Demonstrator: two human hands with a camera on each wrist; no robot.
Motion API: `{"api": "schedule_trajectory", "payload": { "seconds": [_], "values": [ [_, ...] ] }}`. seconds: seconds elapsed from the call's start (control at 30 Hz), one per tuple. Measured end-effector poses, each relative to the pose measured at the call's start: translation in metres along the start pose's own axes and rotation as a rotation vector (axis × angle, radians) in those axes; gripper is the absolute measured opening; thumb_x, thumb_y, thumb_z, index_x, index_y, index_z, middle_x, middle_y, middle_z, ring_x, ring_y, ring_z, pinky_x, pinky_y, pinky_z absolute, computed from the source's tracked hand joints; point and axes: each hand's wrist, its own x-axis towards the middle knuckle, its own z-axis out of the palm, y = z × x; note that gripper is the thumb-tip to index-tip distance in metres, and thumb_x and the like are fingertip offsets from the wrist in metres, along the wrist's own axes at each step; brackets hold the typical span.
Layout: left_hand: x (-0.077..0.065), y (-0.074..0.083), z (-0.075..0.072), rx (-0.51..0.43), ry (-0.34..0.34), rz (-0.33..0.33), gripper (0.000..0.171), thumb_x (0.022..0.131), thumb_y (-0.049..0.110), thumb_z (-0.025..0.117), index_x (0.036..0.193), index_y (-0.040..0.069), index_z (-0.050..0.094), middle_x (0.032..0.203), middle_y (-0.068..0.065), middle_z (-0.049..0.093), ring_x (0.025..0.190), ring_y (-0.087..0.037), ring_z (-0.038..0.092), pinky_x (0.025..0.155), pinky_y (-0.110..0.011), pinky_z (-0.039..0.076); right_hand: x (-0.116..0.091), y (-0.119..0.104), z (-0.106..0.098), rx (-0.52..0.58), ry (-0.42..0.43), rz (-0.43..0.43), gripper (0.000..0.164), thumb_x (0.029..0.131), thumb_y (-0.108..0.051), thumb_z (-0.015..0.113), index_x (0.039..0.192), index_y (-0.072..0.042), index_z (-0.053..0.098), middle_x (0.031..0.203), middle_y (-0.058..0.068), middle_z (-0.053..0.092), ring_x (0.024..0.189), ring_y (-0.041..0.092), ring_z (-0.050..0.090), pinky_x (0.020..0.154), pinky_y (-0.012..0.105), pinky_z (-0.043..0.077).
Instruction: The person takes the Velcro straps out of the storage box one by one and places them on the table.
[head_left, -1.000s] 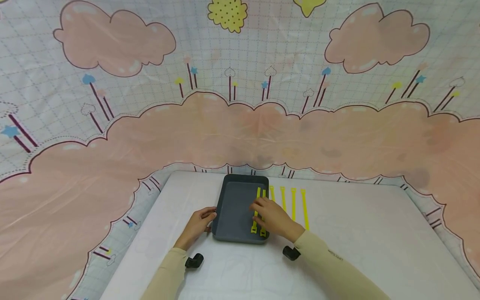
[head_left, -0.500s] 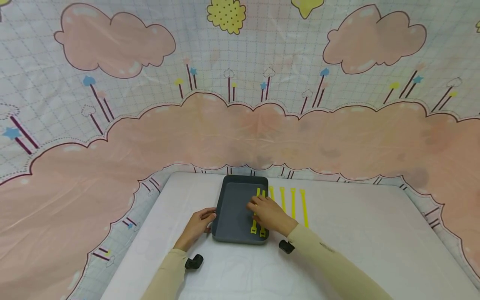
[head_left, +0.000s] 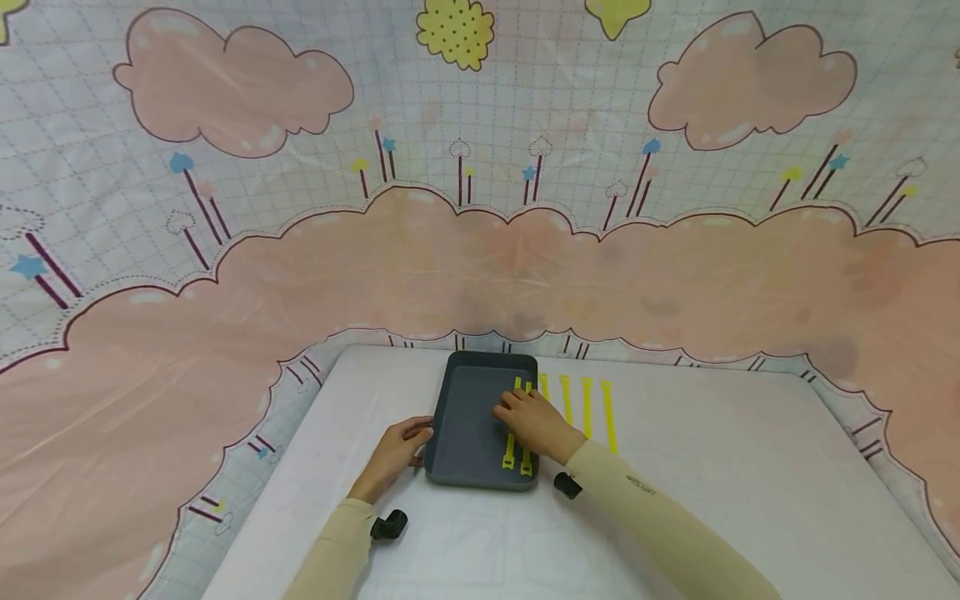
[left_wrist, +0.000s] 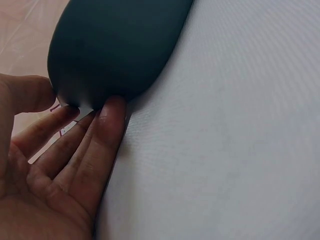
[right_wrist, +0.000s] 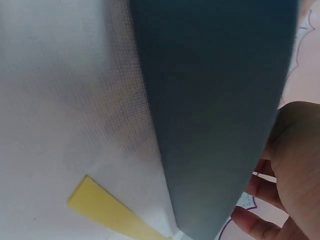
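Note:
My left hand (head_left: 397, 446) is at the left side of a dark grey tray (head_left: 465, 467), with straight fingers (left_wrist: 87, 150) against its outer wall and the thumb at the rim. Inside the tray's right half, two yellow cable straps with slotted heads lie lengthwise: a left strap (head_left: 509, 454) and a right strap (head_left: 526, 462). My right hand (head_left: 540, 425) reaches over the tray's right rim with bent fingers, covering the middle of both straps. In the right wrist view the tray wall (right_wrist: 215, 100) hides the fingertips, and I cannot tell whether they hold a strap.
Several more yellow straps (head_left: 587, 408) lie in a row on the white table (head_left: 697, 467), just right of the tray. One strap end (right_wrist: 110, 207) shows beside the tray wall in the right wrist view. A patterned cloth (head_left: 600, 275) hangs behind the table.
My right hand has shifted slightly left over the straps, its forearm following. My left hand, the tray and the straps keep their places.

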Motion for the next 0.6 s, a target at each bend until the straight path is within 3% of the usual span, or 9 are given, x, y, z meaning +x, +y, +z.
{"api": "schedule_trajectory", "payload": {
  "seconds": [0.37, 0.6],
  "values": [
    [-0.0008, 0.0026, -0.0009, 0.02, 0.007, -0.006, 0.038, 0.098, 0.016, 0.059, 0.135, 0.005, 0.059, 0.131, -0.021, 0.063, 0.114, -0.028, 0.062, 0.068, -0.032, 0.057, 0.0041, -0.0018, 0.0021, -0.023, -0.035, -0.014, 0.024, 0.095, -0.017, 0.066, 0.118, -0.022, 0.064, 0.114, 0.001, 0.062, 0.104, 0.02, 0.058, 0.086, 0.041, 0.052],
    [-0.0006, 0.0014, -0.0001, 0.005, 0.005, -0.009, 0.038, 0.098, 0.015, 0.059, 0.134, 0.004, 0.059, 0.13, -0.021, 0.063, 0.108, -0.025, 0.064, 0.067, -0.033, 0.058, 0.0075, -0.0042, 0.0062, -0.012, -0.049, -0.016, 0.022, 0.097, -0.016, 0.062, 0.117, -0.023, 0.068, 0.114, 0.002, 0.062, 0.106, 0.022, 0.057, 0.088, 0.044, 0.052]
  ]
}}
